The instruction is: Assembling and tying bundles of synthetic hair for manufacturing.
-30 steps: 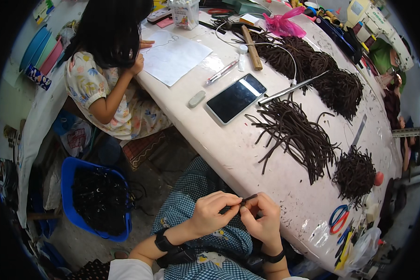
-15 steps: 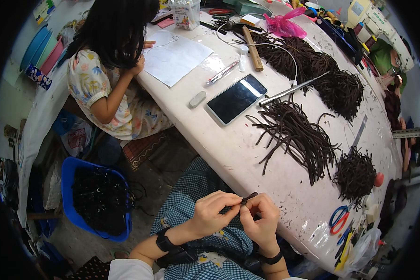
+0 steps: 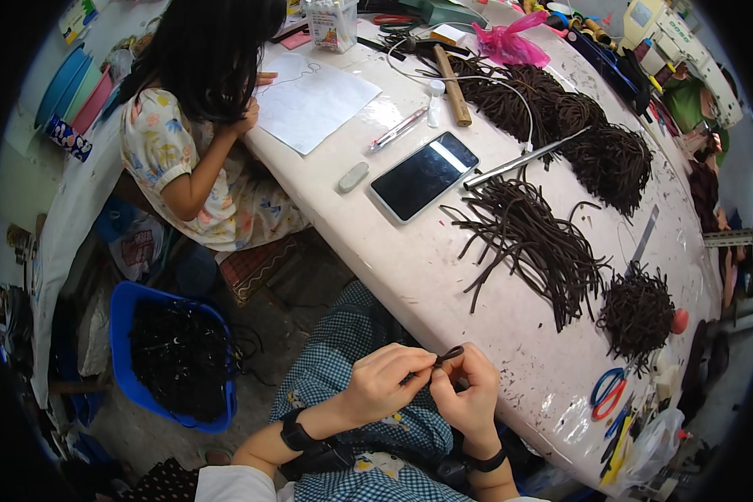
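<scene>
My left hand (image 3: 385, 383) and my right hand (image 3: 470, 391) meet over my lap, just below the white table's edge (image 3: 443, 335). Both pinch one short dark brown cord (image 3: 448, 355), bent into a small loop between the fingertips. I wear a black watch on the left wrist and a dark band on the right. On the table above my hands lies a spread of loose dark brown cords (image 3: 534, 243), with a rounder heap of cords (image 3: 637, 311) to its right and two more piles (image 3: 560, 117) farther back.
A child (image 3: 201, 125) sits at the table's left by a white paper (image 3: 314, 100). A phone (image 3: 424, 175), eraser (image 3: 353, 176), pens (image 3: 397, 130), wooden stick (image 3: 452, 85), and scissors (image 3: 608, 391) lie on the table. A blue bin (image 3: 171, 356) of dark cords stands on the floor.
My hands have stayed over my lap, fingers shifting slightly on the cord and bending its end into a loop. The child has barely moved.
</scene>
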Demonstrator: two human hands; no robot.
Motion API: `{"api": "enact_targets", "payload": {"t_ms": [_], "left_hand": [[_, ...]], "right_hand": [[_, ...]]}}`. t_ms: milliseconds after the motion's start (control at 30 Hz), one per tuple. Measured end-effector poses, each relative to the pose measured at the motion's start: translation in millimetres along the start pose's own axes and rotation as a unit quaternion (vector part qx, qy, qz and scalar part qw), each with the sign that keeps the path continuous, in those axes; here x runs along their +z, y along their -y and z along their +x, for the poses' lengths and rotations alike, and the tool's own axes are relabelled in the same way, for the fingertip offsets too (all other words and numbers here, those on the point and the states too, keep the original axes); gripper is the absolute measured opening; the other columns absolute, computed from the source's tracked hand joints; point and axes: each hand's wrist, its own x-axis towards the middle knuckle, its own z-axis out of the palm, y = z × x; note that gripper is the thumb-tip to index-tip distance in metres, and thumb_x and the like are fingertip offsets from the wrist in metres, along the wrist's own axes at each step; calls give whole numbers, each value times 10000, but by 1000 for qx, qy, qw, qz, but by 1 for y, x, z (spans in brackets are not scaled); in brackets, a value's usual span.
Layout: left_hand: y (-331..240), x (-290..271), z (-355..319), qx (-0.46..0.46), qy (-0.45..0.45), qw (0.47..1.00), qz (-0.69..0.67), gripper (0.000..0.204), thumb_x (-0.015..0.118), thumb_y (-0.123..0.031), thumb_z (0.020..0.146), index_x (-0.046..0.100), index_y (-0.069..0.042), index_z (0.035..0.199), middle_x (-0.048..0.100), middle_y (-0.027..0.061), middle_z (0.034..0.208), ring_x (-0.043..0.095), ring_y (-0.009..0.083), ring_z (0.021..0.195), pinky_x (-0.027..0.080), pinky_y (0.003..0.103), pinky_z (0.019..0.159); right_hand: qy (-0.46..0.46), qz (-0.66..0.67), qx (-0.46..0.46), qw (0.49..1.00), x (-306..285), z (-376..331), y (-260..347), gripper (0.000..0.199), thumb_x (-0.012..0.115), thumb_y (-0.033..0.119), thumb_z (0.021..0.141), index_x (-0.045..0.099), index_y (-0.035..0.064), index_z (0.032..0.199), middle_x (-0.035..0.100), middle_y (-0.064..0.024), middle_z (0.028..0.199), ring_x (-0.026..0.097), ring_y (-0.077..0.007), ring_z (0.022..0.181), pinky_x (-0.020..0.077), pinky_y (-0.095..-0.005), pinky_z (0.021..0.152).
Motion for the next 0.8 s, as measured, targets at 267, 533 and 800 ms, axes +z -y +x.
{"api": "enact_targets", "payload": {"t_ms": [267, 533, 800], "left_hand": [[0, -5, 2, -28, 16, 998, -57, 179, 666, 34, 609, 574, 0, 757, 615, 106, 734, 609, 202, 634, 491, 248, 526], [2, -8, 5, -39, 80, 992, -85, 145, 685, 14, 600, 592, 7, 711, 625, 107, 721, 614, 193, 608, 489, 249, 522], [1, -9, 5, -66, 186, 975, -103, 128, 664, -18, 642, 601, -7, 753, 620, 75, 730, 610, 173, 635, 485, 238, 549]], "right_hand": [[-23, 33, -23, 999, 2, -1, -5, 137, 646, 22, 711, 510, 6, 705, 513, -49, 628, 497, -89, 479, 396, -196, 438], [-2, -68, -35, 997, -24, 2, 2, 223, 705, 146, 675, 524, 20, 711, 505, -52, 645, 473, -119, 475, 381, -226, 431], [141, -120, -137, 973, -29, 24, 4, 122, 634, 39, 636, 553, 10, 723, 498, -75, 722, 484, -196, 642, 387, -267, 572]]}}
